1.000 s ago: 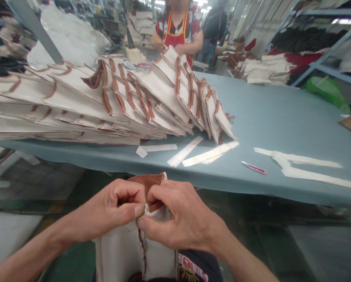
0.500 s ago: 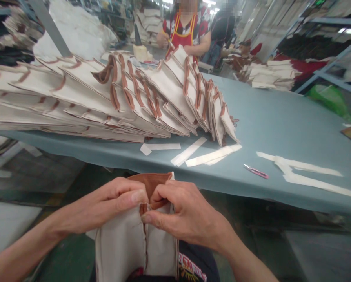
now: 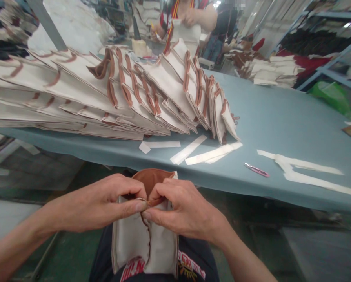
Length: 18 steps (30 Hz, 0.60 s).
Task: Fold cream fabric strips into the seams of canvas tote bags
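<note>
I hold a cream canvas bag (image 3: 160,246) with brown trim upright over my lap, below the table's near edge. My left hand (image 3: 104,205) pinches its top edge from the left, fingers closed. My right hand (image 3: 182,209) pinches the same edge from the right, thumb and fingers pressed together, the two thumbs almost touching at the bag's centre seam. The brown lining (image 3: 151,180) shows above my fingers.
A long fanned stack of the same canvas bags (image 3: 110,98) lies on the blue-grey table (image 3: 281,121). White paper strips (image 3: 204,154) and a pink cutter (image 3: 256,169) lie near the front edge. A person in a red apron (image 3: 190,19) works across the table.
The bag has risen slightly and both hands have closed tighter at its top edge. The view has tipped down. The person opposite now holds up a cream piece.
</note>
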### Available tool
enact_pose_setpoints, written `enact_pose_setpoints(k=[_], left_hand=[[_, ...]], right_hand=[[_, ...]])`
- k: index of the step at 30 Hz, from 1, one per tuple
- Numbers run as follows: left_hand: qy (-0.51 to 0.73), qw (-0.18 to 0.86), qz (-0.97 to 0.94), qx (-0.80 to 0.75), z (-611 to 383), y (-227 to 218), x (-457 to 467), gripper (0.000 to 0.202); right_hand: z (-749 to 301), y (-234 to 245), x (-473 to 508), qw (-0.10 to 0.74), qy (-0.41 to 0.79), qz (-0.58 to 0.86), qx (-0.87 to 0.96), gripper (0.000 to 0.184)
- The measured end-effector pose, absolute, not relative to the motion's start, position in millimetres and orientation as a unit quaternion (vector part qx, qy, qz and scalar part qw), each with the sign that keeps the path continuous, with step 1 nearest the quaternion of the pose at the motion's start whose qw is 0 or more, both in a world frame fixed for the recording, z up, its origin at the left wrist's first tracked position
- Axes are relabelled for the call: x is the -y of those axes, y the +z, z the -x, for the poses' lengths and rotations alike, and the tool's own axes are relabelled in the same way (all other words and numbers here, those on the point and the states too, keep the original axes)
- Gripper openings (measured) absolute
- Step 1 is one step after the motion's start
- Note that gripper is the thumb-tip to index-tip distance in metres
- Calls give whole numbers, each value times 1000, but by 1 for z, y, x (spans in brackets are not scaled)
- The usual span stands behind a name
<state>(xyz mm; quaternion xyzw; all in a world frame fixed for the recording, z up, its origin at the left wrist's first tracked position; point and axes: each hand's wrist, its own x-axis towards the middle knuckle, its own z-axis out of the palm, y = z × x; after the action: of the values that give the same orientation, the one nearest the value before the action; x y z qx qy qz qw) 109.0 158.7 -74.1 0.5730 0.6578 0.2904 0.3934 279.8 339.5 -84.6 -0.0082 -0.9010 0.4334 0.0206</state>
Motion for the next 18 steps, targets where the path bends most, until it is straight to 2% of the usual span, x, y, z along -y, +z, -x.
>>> enact_pose_setpoints(k=[7,18], left_hand=[[301,402,-566,-654,-107,-89,-170,41],[250,333,-603,-681,-112,-80,-177,28]], right_hand=[[-277,-96,-358,12,458,13,889,21],[-279,-101,-368,14,495,-4,869,18]])
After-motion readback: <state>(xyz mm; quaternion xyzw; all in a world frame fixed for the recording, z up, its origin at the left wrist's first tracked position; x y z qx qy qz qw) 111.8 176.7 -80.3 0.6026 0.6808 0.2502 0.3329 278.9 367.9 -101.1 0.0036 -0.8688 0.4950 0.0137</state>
